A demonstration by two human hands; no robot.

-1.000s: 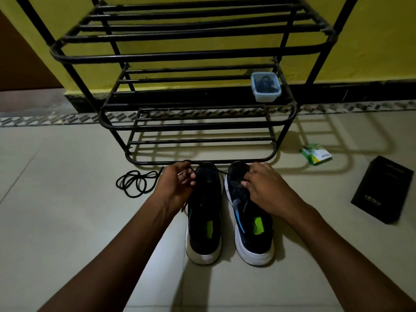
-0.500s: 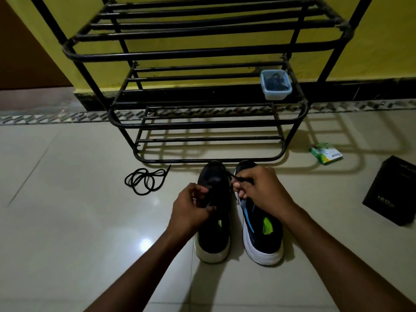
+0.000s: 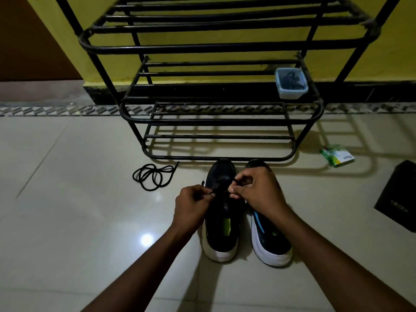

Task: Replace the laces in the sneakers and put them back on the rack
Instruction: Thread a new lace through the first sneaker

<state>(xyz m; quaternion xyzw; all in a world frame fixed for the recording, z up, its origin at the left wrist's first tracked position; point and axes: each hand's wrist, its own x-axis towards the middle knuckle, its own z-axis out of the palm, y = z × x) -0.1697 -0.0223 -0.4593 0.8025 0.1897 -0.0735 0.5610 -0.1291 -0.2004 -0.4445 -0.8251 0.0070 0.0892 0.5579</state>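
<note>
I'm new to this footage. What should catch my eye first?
The left hand and right hand pinch a black lace over the left-hand sneaker, which stands beside its mate, toes toward the black rack. A loose lace lies coiled on the floor to the left; a small tub sits on the rack's middle shelf, at right.

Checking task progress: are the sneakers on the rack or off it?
Off. Left sneaker and right sneaker stand on the floor before the rack; left hand and right hand pinch a lace.
</note>
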